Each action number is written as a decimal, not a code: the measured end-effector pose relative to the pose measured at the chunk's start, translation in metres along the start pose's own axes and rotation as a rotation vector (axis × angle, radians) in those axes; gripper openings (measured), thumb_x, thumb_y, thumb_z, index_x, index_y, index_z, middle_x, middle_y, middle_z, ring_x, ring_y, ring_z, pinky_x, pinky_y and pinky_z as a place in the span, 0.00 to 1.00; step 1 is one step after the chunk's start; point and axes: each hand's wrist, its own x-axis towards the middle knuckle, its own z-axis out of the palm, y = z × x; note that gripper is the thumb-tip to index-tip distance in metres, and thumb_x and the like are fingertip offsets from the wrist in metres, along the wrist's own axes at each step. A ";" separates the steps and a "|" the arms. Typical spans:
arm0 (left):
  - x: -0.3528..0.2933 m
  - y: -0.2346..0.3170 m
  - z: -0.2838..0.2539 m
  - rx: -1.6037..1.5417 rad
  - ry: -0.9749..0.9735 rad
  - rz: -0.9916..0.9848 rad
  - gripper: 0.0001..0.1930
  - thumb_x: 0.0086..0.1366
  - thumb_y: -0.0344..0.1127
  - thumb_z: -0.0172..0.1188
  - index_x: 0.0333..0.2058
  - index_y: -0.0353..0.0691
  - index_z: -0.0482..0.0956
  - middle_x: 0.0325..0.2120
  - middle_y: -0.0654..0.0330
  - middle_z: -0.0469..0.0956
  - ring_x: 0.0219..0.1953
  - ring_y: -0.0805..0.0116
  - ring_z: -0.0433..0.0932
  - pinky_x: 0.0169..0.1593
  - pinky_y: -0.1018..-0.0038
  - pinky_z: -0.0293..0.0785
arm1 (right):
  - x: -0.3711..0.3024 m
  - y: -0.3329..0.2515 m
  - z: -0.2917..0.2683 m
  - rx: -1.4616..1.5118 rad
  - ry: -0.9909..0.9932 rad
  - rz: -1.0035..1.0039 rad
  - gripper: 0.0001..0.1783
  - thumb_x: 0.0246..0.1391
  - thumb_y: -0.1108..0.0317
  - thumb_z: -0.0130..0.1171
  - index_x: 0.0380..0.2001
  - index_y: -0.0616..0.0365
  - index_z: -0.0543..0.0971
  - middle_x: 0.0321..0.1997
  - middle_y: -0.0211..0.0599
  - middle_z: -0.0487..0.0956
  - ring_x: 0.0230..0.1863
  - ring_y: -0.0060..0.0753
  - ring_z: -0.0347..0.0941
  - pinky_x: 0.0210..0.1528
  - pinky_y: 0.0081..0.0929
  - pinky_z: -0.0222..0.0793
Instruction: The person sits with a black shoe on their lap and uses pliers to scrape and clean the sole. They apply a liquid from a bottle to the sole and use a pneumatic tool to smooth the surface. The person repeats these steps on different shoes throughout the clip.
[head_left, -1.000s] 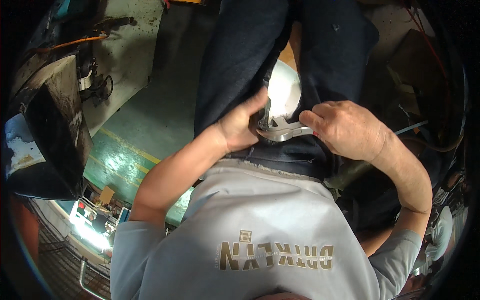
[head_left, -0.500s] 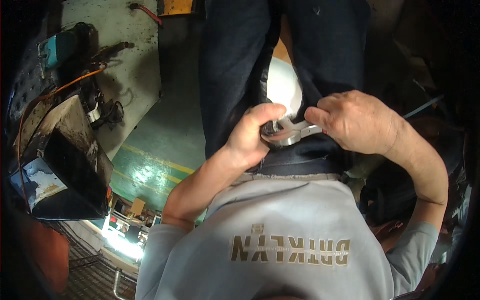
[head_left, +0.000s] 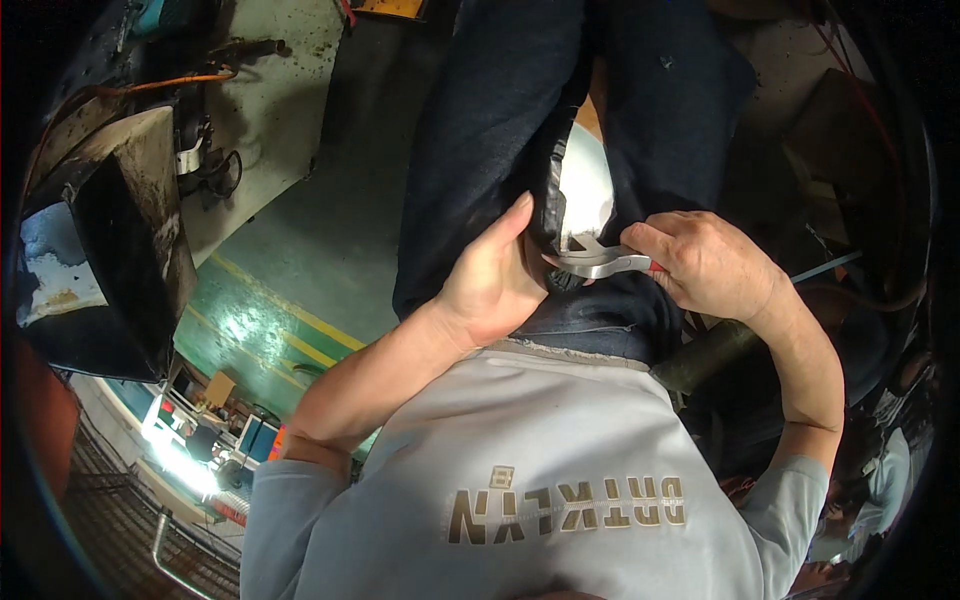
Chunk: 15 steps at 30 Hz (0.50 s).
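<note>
In my right hand (head_left: 700,262) is a pair of metal pliers (head_left: 600,264) with a red grip; only a sliver of red shows. Its jaws are spread and point left, at the lower end of a black-edged piece (head_left: 553,205) between my thighs. Beside that edge lies a bright white rounded surface (head_left: 585,185). My left hand (head_left: 490,278) rests against the left side of the black edge, thumb stretched upward and apart from it. Its other fingers are mostly hidden. Something dark and bristly (head_left: 568,281) shows just under the jaws; I cannot make out its kind.
To the left stands a stained pale bench top (head_left: 270,110) with an orange cable (head_left: 175,82) and a dark open box (head_left: 130,240). Green floor with yellow lines (head_left: 290,335) lies below it. A thin pale rod (head_left: 828,266) sits at right.
My left thumb has lifted off the work and now points up. The pliers have come more into view as my right hand shifted slightly down. The whole view has also swung.
</note>
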 end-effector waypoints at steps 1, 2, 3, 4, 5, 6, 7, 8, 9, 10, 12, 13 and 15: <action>-0.003 -0.002 -0.004 0.050 -0.069 0.024 0.31 0.71 0.53 0.49 0.63 0.35 0.61 0.59 0.53 0.68 0.61 0.58 0.68 0.61 0.53 0.66 | 0.000 -0.001 -0.003 0.004 0.001 -0.006 0.12 0.46 0.76 0.67 0.34 0.59 0.76 0.24 0.37 0.78 0.28 0.37 0.80 0.33 0.33 0.79; -0.005 -0.005 -0.010 0.102 -0.137 0.047 0.30 0.72 0.51 0.48 0.63 0.35 0.61 0.59 0.53 0.68 0.62 0.58 0.67 0.62 0.52 0.65 | 0.000 0.000 -0.004 0.009 0.003 -0.012 0.12 0.46 0.76 0.67 0.34 0.59 0.76 0.24 0.37 0.78 0.28 0.37 0.80 0.32 0.32 0.79; -0.006 -0.010 -0.018 0.151 -0.204 0.069 0.29 0.73 0.50 0.47 0.63 0.36 0.61 0.59 0.53 0.68 0.62 0.58 0.67 0.62 0.52 0.64 | 0.000 0.000 -0.003 0.012 0.003 -0.010 0.12 0.45 0.76 0.67 0.34 0.60 0.76 0.24 0.37 0.79 0.28 0.37 0.81 0.31 0.32 0.79; -0.005 -0.014 -0.024 0.164 -0.281 0.105 0.27 0.74 0.46 0.46 0.64 0.37 0.59 0.59 0.53 0.68 0.62 0.59 0.66 0.63 0.53 0.64 | -0.001 0.001 -0.001 0.017 0.005 -0.008 0.12 0.45 0.76 0.67 0.34 0.60 0.76 0.24 0.38 0.79 0.28 0.37 0.81 0.31 0.32 0.79; -0.006 -0.018 -0.027 0.201 -0.263 0.116 0.27 0.74 0.47 0.46 0.65 0.37 0.58 0.59 0.52 0.68 0.62 0.59 0.66 0.63 0.54 0.64 | -0.002 0.000 0.000 0.022 0.008 -0.004 0.12 0.45 0.76 0.68 0.34 0.60 0.76 0.24 0.38 0.79 0.28 0.37 0.81 0.30 0.31 0.79; -0.007 -0.021 -0.028 0.237 -0.242 0.133 0.28 0.74 0.47 0.47 0.65 0.36 0.58 0.59 0.52 0.68 0.62 0.59 0.66 0.63 0.55 0.64 | -0.002 -0.001 0.000 0.017 0.007 -0.001 0.12 0.45 0.76 0.68 0.33 0.60 0.76 0.24 0.38 0.79 0.27 0.37 0.81 0.30 0.31 0.79; -0.008 -0.024 -0.029 0.275 -0.222 0.149 0.28 0.74 0.48 0.47 0.65 0.36 0.57 0.59 0.52 0.68 0.62 0.60 0.66 0.62 0.56 0.64 | -0.003 0.000 0.002 0.012 0.020 0.006 0.12 0.45 0.76 0.68 0.33 0.60 0.76 0.24 0.38 0.79 0.27 0.37 0.81 0.30 0.31 0.79; -0.005 -0.026 -0.031 0.307 -0.229 0.162 0.29 0.73 0.50 0.48 0.64 0.36 0.57 0.57 0.52 0.69 0.60 0.59 0.68 0.59 0.59 0.68 | -0.005 0.001 0.005 0.007 0.035 0.013 0.11 0.45 0.76 0.68 0.33 0.59 0.76 0.24 0.38 0.79 0.27 0.37 0.81 0.30 0.31 0.79; -0.003 -0.028 -0.031 0.320 -0.222 0.173 0.30 0.73 0.50 0.49 0.64 0.36 0.58 0.57 0.52 0.69 0.59 0.59 0.69 0.58 0.60 0.69 | -0.008 0.002 0.005 -0.006 0.047 0.020 0.11 0.46 0.76 0.67 0.33 0.59 0.76 0.24 0.38 0.79 0.27 0.36 0.81 0.30 0.30 0.79; -0.001 -0.029 -0.031 0.334 -0.217 0.183 0.30 0.73 0.50 0.49 0.63 0.36 0.58 0.56 0.53 0.70 0.58 0.59 0.70 0.56 0.61 0.70 | -0.011 -0.001 0.004 0.015 -0.005 0.070 0.09 0.49 0.75 0.66 0.32 0.60 0.76 0.24 0.40 0.79 0.27 0.38 0.80 0.30 0.32 0.78; 0.003 -0.032 -0.028 0.360 -0.192 0.212 0.29 0.72 0.50 0.52 0.62 0.36 0.59 0.53 0.55 0.72 0.53 0.62 0.74 0.51 0.65 0.74 | -0.017 -0.005 0.001 0.156 -0.053 0.121 0.08 0.51 0.74 0.66 0.32 0.61 0.75 0.23 0.41 0.79 0.26 0.40 0.80 0.30 0.34 0.77; 0.004 -0.032 -0.024 0.408 -0.177 0.233 0.28 0.72 0.49 0.52 0.61 0.36 0.59 0.52 0.55 0.72 0.52 0.64 0.74 0.51 0.66 0.74 | -0.020 -0.007 0.000 0.225 -0.078 0.147 0.08 0.52 0.73 0.65 0.32 0.62 0.75 0.23 0.42 0.78 0.26 0.41 0.79 0.30 0.35 0.76; 0.002 -0.035 -0.017 0.499 -0.142 0.273 0.27 0.73 0.48 0.51 0.61 0.36 0.59 0.50 0.56 0.72 0.51 0.66 0.74 0.50 0.67 0.74 | -0.029 -0.011 0.006 0.262 -0.083 0.196 0.08 0.56 0.71 0.63 0.34 0.63 0.76 0.19 0.42 0.76 0.24 0.41 0.78 0.28 0.34 0.74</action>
